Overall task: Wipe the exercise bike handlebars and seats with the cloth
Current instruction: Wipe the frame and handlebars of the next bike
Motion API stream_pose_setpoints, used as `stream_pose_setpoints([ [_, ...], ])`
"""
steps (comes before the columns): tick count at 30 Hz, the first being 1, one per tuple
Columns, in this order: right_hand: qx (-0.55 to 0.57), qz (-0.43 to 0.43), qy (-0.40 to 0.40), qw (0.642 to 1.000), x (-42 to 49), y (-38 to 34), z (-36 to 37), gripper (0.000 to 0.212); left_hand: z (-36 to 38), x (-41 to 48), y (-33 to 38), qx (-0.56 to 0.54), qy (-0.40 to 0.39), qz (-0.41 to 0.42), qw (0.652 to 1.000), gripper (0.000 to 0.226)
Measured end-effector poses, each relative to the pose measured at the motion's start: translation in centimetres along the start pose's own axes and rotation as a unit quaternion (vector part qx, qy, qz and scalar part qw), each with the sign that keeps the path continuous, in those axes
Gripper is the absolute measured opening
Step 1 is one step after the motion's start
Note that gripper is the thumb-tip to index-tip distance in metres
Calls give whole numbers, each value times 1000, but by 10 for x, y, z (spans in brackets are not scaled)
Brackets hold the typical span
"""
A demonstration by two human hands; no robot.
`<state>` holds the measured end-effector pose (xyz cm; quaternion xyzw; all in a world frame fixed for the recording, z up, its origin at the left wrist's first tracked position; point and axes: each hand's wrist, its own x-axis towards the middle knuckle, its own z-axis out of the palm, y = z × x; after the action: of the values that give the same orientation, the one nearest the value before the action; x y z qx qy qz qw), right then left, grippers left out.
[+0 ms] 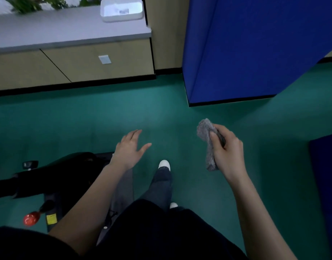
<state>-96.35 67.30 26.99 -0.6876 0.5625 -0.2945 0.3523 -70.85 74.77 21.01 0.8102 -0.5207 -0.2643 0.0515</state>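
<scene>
A: Dark top (152,233) fills the bottom edge; two bare forearms reach out from it. Cloth first?

B: Grey cloth (204,128), bunched, in the right hand (227,152). Fingers and thumb are curled round its middle. One fluffy end sticks up past the thumb, the other hangs below the palm. Held in the air over the floor (86,119), touching nothing else.

A: Left hand?

B: Left hand (130,147) holds nothing. Fingers straight and spread, palm down, above the floor just past the bike's edge.

A: Bike?

B: Exercise bike (54,173), black, lower left, partly cut off by the frame. Well apart from the cloth. Red knob (31,219) and yellow label (51,218) low on it. Cannot tell seat from handlebar in the dark mass.

A: Further out?

B: White shoes (164,164) and trousers (161,182) between the hands. Green floor all round. Blue padded block (245,53) stands upper right. Pale cabinet (105,72) upper left carries a grey counter (67,32) with a white tray (122,9) on it. Blurred greenery (30,3) in the top left corner.
</scene>
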Motion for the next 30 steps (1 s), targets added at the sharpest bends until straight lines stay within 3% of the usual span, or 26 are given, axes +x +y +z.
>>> stream_pose_setpoints([
  [9,-33,-24,-48,998,115,-40,53,22,-15,102,-25,23,-16,-55,998,65],
  [14,-52,-59,-68,995,174,-67,78,22,-36,146,-42,-35,-30,-89,995,65],
  [21,-61,-105,-128,984,241,-93,118,21,-57,163,-74,-101,49,-136,984,59],
  [30,-53,-196,-240,949,339,-118,184,18,-72,189,-113,-142,77,-269,949,57],
])
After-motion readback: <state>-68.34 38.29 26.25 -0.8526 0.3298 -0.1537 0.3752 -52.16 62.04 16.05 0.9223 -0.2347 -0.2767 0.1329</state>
